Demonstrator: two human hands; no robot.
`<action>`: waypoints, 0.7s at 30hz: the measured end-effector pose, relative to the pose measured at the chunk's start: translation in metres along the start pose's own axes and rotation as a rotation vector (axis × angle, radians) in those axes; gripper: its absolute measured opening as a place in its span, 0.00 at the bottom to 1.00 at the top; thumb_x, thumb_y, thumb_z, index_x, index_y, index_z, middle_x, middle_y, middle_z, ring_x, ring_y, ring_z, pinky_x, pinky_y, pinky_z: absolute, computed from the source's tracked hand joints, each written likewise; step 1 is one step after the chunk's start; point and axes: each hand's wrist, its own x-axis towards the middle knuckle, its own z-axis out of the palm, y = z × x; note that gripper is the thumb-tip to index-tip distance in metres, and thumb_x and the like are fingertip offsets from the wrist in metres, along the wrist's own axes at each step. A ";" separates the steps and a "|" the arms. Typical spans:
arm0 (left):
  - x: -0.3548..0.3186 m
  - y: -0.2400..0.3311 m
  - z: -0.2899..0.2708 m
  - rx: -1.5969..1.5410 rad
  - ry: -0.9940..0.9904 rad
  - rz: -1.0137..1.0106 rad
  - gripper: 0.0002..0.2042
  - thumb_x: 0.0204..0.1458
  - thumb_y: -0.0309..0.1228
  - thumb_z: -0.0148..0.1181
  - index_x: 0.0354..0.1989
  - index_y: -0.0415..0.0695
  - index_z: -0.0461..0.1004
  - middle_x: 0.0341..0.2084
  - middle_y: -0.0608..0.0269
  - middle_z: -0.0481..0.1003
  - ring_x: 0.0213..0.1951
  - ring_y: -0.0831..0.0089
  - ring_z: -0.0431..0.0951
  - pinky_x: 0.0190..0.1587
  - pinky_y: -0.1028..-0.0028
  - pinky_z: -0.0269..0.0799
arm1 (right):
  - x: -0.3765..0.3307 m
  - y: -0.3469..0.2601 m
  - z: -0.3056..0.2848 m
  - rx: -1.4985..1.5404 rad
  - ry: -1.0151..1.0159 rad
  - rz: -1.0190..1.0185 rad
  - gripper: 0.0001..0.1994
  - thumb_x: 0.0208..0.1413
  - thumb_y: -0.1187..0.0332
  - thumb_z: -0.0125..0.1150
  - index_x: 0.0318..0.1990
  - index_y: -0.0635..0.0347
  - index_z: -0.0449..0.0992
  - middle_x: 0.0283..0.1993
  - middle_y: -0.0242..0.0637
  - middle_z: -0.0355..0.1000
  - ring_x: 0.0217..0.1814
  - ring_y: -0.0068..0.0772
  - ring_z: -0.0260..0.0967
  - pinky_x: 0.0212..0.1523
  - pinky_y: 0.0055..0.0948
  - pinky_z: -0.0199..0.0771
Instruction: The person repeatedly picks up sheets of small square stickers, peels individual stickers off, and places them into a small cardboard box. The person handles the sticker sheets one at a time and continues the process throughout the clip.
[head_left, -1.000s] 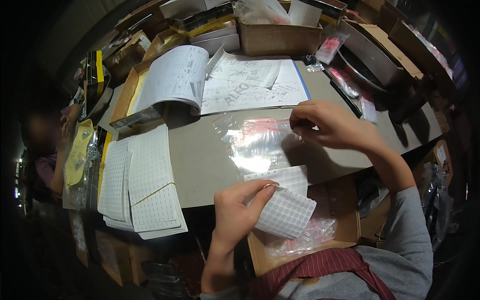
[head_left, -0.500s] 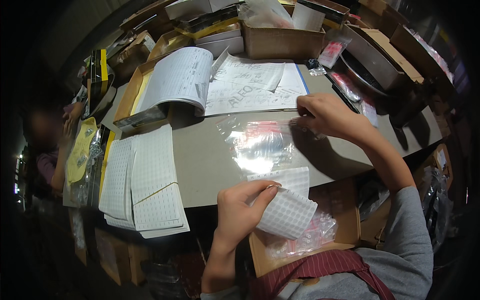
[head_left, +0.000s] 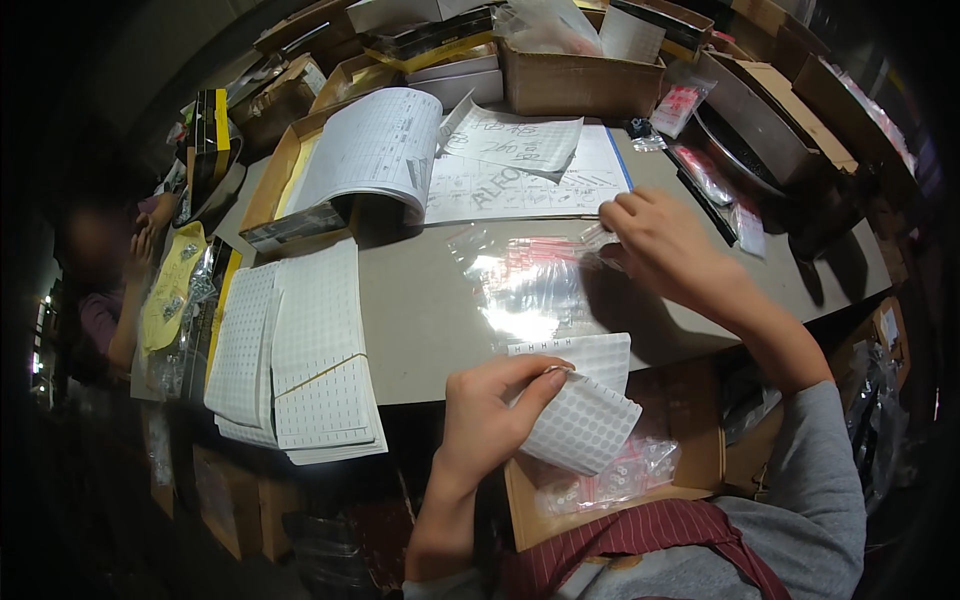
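Note:
Pinched between the thumb and fingers of my left hand (head_left: 500,415) is a bent sheet of round white stickers (head_left: 585,425), held over the table's near edge. A stack of small clear zip bags (head_left: 540,285) with red strips lies flat on the table, light glaring off its near part. My right hand (head_left: 655,240) is closed at the far right corner of that stack, its fingertips on the edge of a clear bag. Its palm and curled fingers hide part of that grip. Below my left hand, an open cardboard box (head_left: 525,505) holds clear bags with small round pieces (head_left: 610,475).
Rubber-banded sticker sheets (head_left: 320,340) lie at the left. Beyond them an open pad (head_left: 365,150) leans over a shallow box. Handwritten papers (head_left: 520,190) and a black pen (head_left: 705,205) lie farther back. Cardboard boxes (head_left: 580,85) line the far edge. Another person's hand (head_left: 140,250) shows far left.
The whole view has shifted slightly, so the table's things appear a little farther right. My right hand's fingers have curled more at the bag's edge. My left hand keeps the sticker sheet.

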 end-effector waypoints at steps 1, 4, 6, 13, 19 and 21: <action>-0.002 0.001 -0.002 0.016 0.011 0.004 0.08 0.55 0.27 0.69 0.41 0.39 0.86 0.33 0.53 0.85 0.35 0.68 0.86 0.40 0.73 0.78 | 0.001 -0.013 -0.015 0.254 -0.058 -0.062 0.12 0.45 0.77 0.63 0.38 0.64 0.71 0.37 0.45 0.75 0.46 0.50 0.74 0.49 0.44 0.75; -0.003 -0.001 -0.001 0.030 0.018 0.020 0.08 0.55 0.27 0.69 0.41 0.40 0.86 0.32 0.53 0.85 0.34 0.67 0.85 0.39 0.73 0.78 | -0.002 -0.034 -0.013 0.650 -0.306 -0.151 0.16 0.42 0.79 0.66 0.40 0.63 0.71 0.41 0.48 0.73 0.47 0.52 0.73 0.49 0.45 0.75; -0.005 -0.004 -0.002 0.053 0.031 0.016 0.08 0.54 0.27 0.70 0.41 0.40 0.86 0.32 0.53 0.84 0.33 0.67 0.85 0.39 0.72 0.77 | -0.001 -0.051 -0.013 0.649 -0.310 -0.181 0.15 0.44 0.76 0.67 0.41 0.64 0.71 0.42 0.49 0.72 0.46 0.55 0.72 0.49 0.45 0.74; -0.002 0.003 -0.002 0.065 0.008 0.030 0.10 0.53 0.25 0.69 0.43 0.38 0.84 0.32 0.51 0.83 0.32 0.68 0.84 0.37 0.72 0.77 | -0.017 -0.066 -0.001 0.359 -0.057 -0.310 0.15 0.45 0.75 0.67 0.42 0.61 0.72 0.41 0.46 0.71 0.47 0.53 0.72 0.48 0.45 0.75; -0.004 0.000 -0.001 0.012 0.019 -0.015 0.09 0.55 0.26 0.68 0.43 0.38 0.85 0.33 0.52 0.85 0.34 0.70 0.85 0.39 0.73 0.77 | -0.016 -0.049 -0.025 0.473 -0.104 -0.202 0.16 0.45 0.77 0.64 0.45 0.60 0.74 0.45 0.46 0.73 0.50 0.50 0.74 0.50 0.44 0.76; -0.003 0.001 0.000 0.004 0.013 -0.034 0.09 0.56 0.27 0.68 0.42 0.37 0.85 0.33 0.53 0.85 0.34 0.71 0.85 0.39 0.74 0.78 | -0.002 -0.024 -0.022 0.617 -0.034 -0.047 0.09 0.50 0.73 0.66 0.39 0.64 0.76 0.37 0.45 0.76 0.42 0.46 0.77 0.44 0.40 0.76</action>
